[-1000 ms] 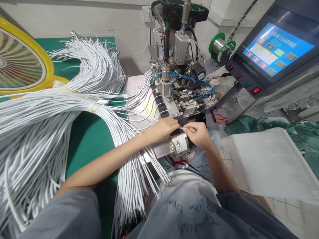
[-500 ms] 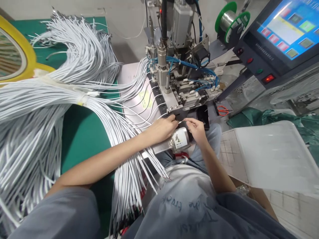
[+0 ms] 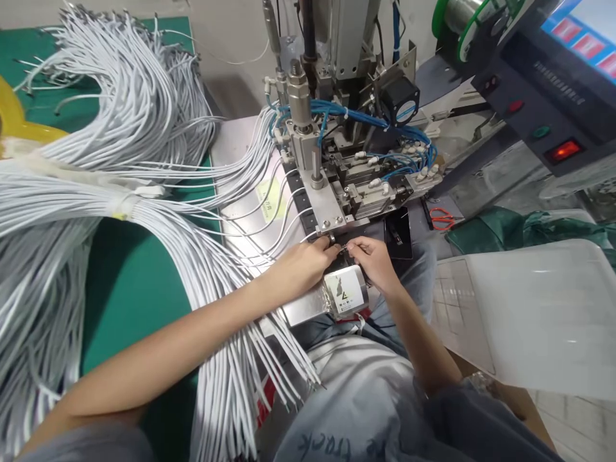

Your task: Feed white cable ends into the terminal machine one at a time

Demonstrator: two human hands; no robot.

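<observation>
My left hand [image 3: 308, 266] is closed in a pinch at the front end of the machine's black slotted rail [image 3: 304, 204]. A white cable [image 3: 291, 228] runs up to the rail beside its fingers. My right hand [image 3: 374, 262] pinches from the other side, its fingertips nearly meeting the left ones. Between them shows a small metallic cable end [image 3: 343, 249], partly hidden by the fingers. Just below the hands sits a metal cylinder with a white label [image 3: 345, 289]. Several white cables lie side by side in the rail, under the machine's clamp plate [image 3: 320, 199].
Bundled white cables [image 3: 144, 96] cover the green mat [image 3: 139, 276] at left, and some hang over the table edge. A phone [image 3: 398, 232] and red-handled scissors [image 3: 441, 219] lie right of the machine. The control panel [image 3: 543, 102] stands at upper right, above a translucent white bin [image 3: 539, 308].
My view has shifted closer to the machine. The right hand has come nearer to the left, and the white length seen between them has given way to a small metallic end.
</observation>
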